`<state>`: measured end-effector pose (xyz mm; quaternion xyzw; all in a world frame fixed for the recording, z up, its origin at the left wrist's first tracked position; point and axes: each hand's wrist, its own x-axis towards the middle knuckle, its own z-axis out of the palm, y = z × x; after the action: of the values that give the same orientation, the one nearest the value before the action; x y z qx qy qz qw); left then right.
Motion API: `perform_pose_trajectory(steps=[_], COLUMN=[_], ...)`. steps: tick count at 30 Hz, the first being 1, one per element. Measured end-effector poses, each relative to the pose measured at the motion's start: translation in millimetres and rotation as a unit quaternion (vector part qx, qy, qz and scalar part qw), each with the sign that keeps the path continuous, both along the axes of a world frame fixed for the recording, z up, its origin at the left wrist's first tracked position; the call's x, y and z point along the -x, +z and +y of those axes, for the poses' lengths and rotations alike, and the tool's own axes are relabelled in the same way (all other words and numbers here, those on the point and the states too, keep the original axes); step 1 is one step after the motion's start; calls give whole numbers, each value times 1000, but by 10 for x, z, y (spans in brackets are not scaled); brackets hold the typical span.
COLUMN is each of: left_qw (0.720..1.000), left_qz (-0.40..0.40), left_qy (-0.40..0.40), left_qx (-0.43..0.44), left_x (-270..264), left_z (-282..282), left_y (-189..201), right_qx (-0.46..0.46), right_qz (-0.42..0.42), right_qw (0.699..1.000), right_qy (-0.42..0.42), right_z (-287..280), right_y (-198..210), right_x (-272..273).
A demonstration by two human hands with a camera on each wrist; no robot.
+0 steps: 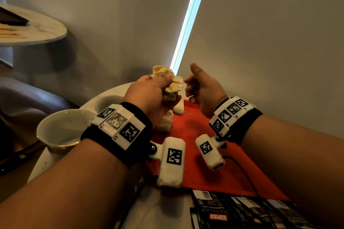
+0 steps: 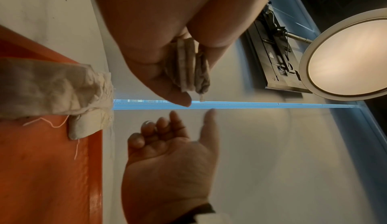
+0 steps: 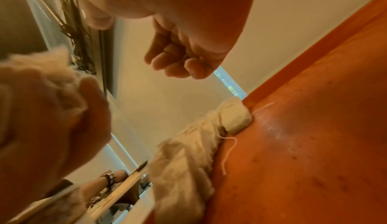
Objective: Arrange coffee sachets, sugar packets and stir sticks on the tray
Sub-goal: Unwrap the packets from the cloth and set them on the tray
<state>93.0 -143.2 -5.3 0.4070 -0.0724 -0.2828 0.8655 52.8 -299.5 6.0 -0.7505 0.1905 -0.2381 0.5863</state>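
My left hand [image 1: 165, 80] grips a bunch of cream sugar packets [image 1: 172, 84] above the far left corner of the red tray [image 1: 197, 132]. From the left wrist, the held packets [image 2: 188, 65] sit between thumb and fingers. More cream packets [image 1: 165, 122] lie along the tray's far left edge [image 2: 52, 86] [image 3: 188, 153]. My right hand [image 1: 191, 89] hovers just right of the bunch with fingers curled, thumb out and nothing in it [image 3: 178, 61]. Black coffee sachets [image 1: 242, 210] lie on the table in front of the tray. Wooden stir sticks [image 1: 11, 32] rest on another table, far left.
Two white cups [image 1: 63, 130] [image 1: 108, 103] stand on the round table left of the tray. A black cable [image 1: 243, 171] crosses the tray's near right part. A wall and a bright window slit [image 1: 188, 20] are close behind the table.
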Motion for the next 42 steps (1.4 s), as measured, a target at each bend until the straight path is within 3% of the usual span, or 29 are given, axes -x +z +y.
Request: perform_pose_trajectory(steps=[4, 7, 11, 16, 26, 31, 42], left_qw=[1000, 1000, 999, 992, 994, 993, 991], left_qz=[-5, -15, -21, -31, -16, -46, -65], left_qy=[-4, -12, -32, -121, -69, -86, -47], left_qx=[-1, 0, 3, 33, -88, -64, -110], left_x=[35, 58, 94, 156, 133, 117, 87], left_z=[22, 40, 43, 69, 66, 74, 62], left_y=[13, 20, 26, 99, 71, 19, 9], right_qx=[-22, 14, 40, 27, -64, -43, -63], right_qz=[-8, 7, 5, 11, -16, -12, 18], right_qw=[994, 989, 991, 995, 995, 996, 991], right_qy=[106, 148, 126, 92, 74, 79, 116], right_z=[144, 196, 186, 173, 195, 218, 225], right_y=[108, 101, 60, 71, 152, 157, 102], right_x=[121, 187, 265, 351, 424, 431, 458])
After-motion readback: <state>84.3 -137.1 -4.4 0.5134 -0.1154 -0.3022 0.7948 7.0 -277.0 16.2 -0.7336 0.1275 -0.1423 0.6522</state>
